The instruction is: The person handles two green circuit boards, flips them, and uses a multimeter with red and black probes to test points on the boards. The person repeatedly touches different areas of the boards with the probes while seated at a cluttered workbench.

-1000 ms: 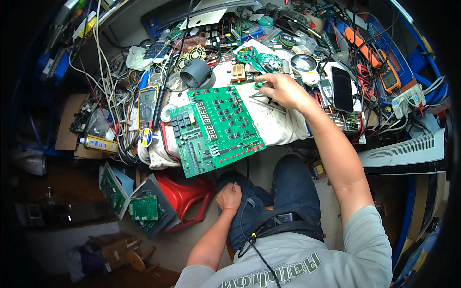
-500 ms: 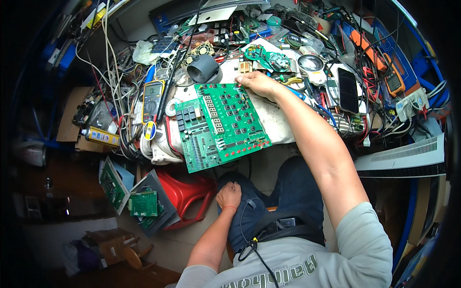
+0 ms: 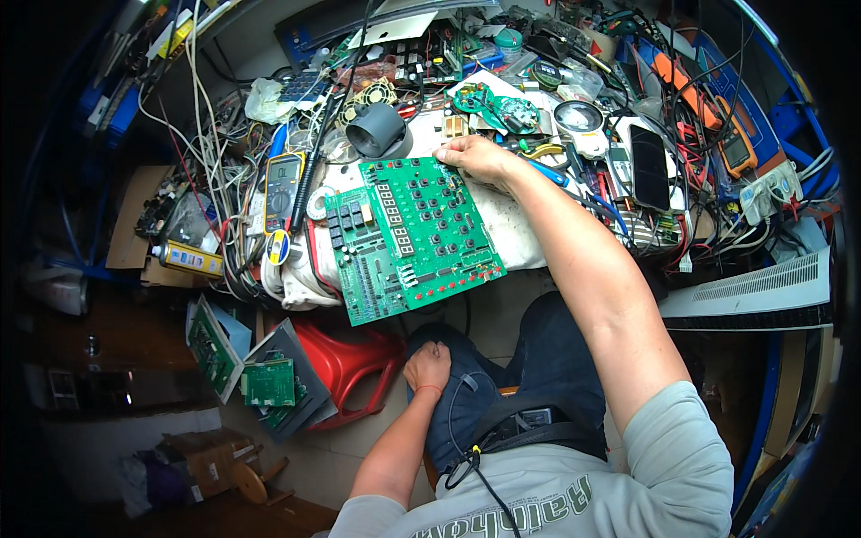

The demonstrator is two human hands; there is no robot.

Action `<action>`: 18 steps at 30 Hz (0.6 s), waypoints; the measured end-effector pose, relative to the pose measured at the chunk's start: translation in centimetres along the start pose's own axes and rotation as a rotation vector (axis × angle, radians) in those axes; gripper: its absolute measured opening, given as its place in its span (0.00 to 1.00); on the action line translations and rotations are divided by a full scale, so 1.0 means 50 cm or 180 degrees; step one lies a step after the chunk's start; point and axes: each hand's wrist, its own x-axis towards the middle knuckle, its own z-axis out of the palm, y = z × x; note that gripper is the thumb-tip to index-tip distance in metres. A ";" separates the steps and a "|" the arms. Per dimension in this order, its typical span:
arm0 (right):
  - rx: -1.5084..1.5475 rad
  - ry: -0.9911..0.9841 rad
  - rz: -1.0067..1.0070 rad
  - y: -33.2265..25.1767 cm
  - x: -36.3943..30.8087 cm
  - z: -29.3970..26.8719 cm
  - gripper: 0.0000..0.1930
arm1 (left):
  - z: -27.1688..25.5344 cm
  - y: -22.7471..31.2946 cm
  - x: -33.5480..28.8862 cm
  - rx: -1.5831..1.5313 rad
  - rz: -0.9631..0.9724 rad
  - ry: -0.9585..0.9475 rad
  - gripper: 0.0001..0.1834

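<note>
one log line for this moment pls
right hand: on far edge of green circuit board | left hand: resting on knee | board: flat on cluttered bench, near edge overhanging | multimeter: left of board

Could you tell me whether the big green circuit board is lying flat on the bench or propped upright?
Flat. The green circuit board lies face up, its near corner overhanging the bench edge, right hand touching its far edge.

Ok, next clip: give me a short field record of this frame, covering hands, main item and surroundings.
setting: cluttered electronics bench, seen from above
right hand: on the far edge of the green circuit board
left hand: resting on the person's thigh, holding nothing
board: lies flat on a white cloth, overhanging the bench's near edge
nearby: yellow multimeter, grey tube, phone, magnifier
floor: red stool, spare boards
</note>
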 end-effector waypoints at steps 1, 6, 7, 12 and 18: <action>-0.0037 0.0025 -0.0012 -0.002 -0.001 0.000 0.13 | 0.001 0.000 0.001 0.0026 -0.0003 0.0002 0.18; -0.0046 0.0113 0.0002 -0.001 0.004 0.003 0.12 | 0.002 0.000 0.002 0.0070 -0.0001 -0.0002 0.19; -0.0015 0.0096 -0.0007 0.000 0.006 0.004 0.12 | 0.001 0.000 0.002 0.0058 -0.0003 0.0000 0.19; -0.0038 0.0018 -0.0031 0.008 0.005 -0.004 0.14 | -0.001 0.001 0.002 0.0021 -0.0038 -0.0026 0.19; -0.0005 -0.0058 -0.0057 0.012 0.008 -0.005 0.16 | 0.000 0.001 0.001 0.0019 -0.0025 0.0019 0.19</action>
